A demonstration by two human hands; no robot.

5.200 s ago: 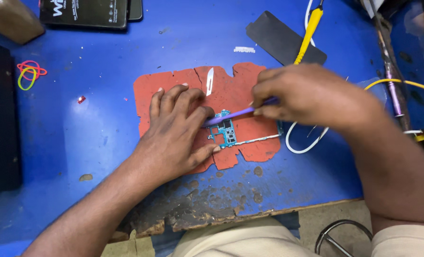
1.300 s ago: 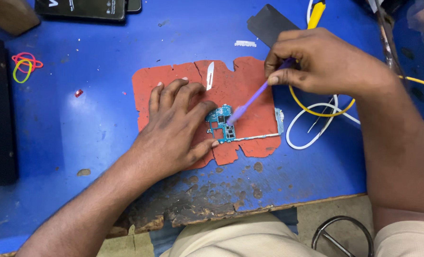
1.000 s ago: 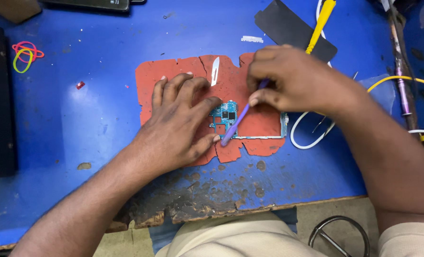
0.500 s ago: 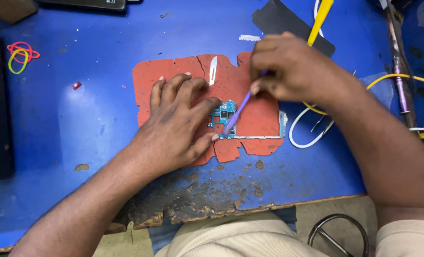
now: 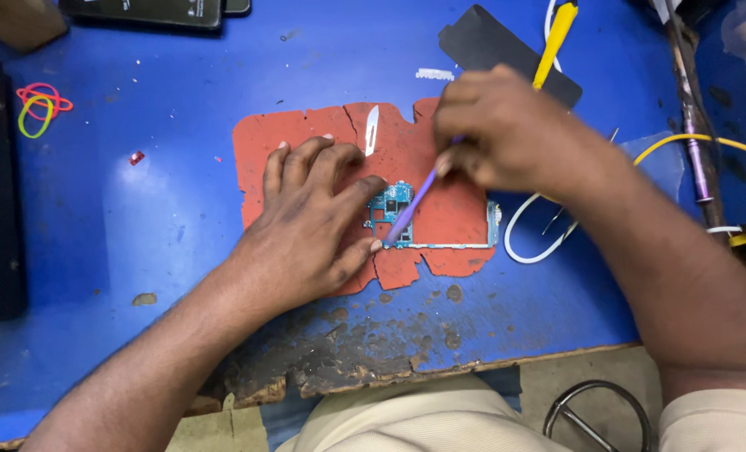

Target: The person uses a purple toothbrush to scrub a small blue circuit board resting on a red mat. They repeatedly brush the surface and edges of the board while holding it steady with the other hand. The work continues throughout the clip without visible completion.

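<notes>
the left hand point(image 5: 310, 222) lies flat, fingers spread, pinning the circuit board point(image 5: 391, 209) just beside its thumb, while the right hand point(image 5: 503, 130) pinches a purple tool point(image 5: 412, 205) whose tip touches the board.

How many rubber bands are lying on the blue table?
3: a red, a pink and a yellow-green rubber band, overlapping at the far left of the blue table. More may be hidden.

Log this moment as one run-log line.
left hand: flat, pinning circuit board | right hand: purple tool tip on board | under: red mat
</notes>
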